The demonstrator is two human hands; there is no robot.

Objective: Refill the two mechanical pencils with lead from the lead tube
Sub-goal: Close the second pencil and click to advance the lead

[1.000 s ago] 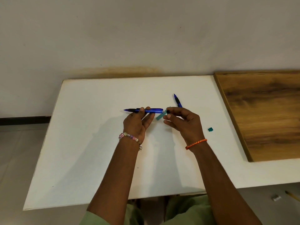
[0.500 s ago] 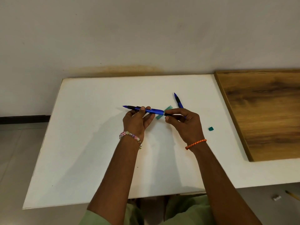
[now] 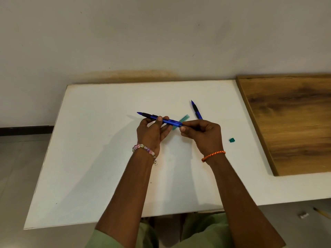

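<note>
My left hand (image 3: pixel 152 133) grips a blue mechanical pencil (image 3: pixel 172 121) by its middle, tip pointing left and slightly up. My right hand (image 3: pixel 203 135) pinches the rear end of that same pencil; what its fingertips cover is hidden. A second blue pencil (image 3: pixel 196 110) lies on the white table (image 3: pixel 100 158) just beyond my right hand, its rear part hidden by the hand. The teal lead tube (image 3: pixel 184 118) lies on the table behind the held pencil, partly hidden. A small teal cap (image 3: pixel 232 139) rests to the right of my right hand.
A brown wooden board (image 3: pixel 290 122) covers the table's right side. A wall stands right behind the table. On the floor at the lower right lie a small grey item (image 3: pixel 303 215) and a yellow pencil (image 3: pixel 322 213).
The held pencil's tip end has risen a little, tilting the pencil. My right hand has closed over its rear end.
</note>
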